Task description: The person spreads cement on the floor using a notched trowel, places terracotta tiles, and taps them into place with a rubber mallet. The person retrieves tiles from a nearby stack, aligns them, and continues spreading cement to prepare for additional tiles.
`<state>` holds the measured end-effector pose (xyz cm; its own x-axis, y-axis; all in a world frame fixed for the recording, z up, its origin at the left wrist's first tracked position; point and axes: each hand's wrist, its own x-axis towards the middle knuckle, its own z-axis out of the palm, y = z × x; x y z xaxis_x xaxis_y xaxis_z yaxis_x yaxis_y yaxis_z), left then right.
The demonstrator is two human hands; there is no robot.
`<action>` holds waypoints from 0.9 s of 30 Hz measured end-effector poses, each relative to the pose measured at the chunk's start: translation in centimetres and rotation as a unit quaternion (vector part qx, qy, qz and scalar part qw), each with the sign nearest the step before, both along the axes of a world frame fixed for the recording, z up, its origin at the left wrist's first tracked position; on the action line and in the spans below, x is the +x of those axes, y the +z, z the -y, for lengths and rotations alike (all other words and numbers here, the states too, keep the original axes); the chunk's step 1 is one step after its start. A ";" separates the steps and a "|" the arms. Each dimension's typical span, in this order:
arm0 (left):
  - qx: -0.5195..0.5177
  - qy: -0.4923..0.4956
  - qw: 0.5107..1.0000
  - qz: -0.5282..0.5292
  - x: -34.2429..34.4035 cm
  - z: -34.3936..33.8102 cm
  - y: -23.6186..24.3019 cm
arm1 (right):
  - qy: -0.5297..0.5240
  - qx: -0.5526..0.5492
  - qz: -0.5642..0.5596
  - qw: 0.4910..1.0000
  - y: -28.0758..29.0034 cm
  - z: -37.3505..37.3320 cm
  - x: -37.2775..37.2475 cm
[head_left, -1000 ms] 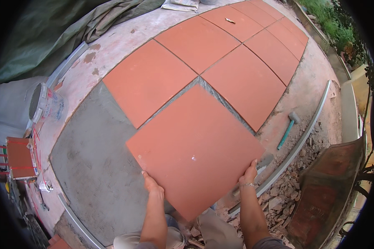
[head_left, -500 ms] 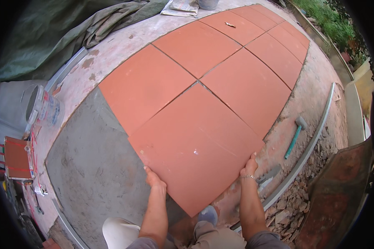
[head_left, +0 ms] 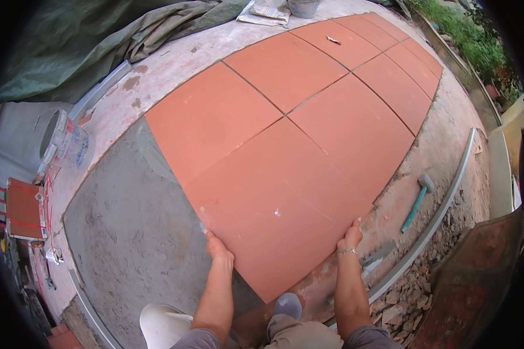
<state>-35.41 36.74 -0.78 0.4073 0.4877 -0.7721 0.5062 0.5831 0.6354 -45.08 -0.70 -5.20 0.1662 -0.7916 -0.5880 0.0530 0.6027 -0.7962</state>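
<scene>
Hands: left hand (head_left: 217, 247) and right hand (head_left: 350, 237) grip near edges of terracotta floor tile (head_left: 273, 215), fingers pressed against it; grey mortar bed (head_left: 128, 232) left of grip.

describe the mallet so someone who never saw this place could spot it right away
Start at the big patch of terracotta floor tiles, then look past its right edge to the bare pinkish mortar strip beside the long metal rail. The mallet lies there alone, right of the person's right hand. Its slim teal handle and grey head set it apart from the red and grey around it.
</scene>
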 end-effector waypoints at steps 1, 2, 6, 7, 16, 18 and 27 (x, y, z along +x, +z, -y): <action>0.006 0.005 1.000 -0.007 0.0 0.1 0.0 | 0.000 0.001 -0.005 1.000 0.1 0.0 0.1; 0.003 0.003 1.000 -0.004 0.1 0.1 0.0 | -0.003 0.005 -0.005 1.000 0.3 0.0 0.2; 0.003 0.012 1.000 -0.010 0.1 0.2 0.2 | 0.002 0.002 0.001 1.000 0.6 -0.2 0.3; 0.007 0.017 1.000 -0.017 0.1 0.3 0.2 | 0.002 0.000 -0.008 1.000 0.6 -0.3 0.3; 0.079 -0.049 0.995 -0.047 -0.3 -0.4 -0.7 | 0.042 -0.008 -0.028 0.999 0.6 -0.4 -0.1; 0.113 -0.076 0.989 -0.057 -0.7 -0.6 -1.2 | 0.058 -0.012 -0.031 0.998 0.7 -0.2 -0.1; 0.242 -0.227 0.933 -0.139 -1.6 -2.8 -3.4 | 0.127 -0.048 -0.087 0.987 0.5 0.9 -0.7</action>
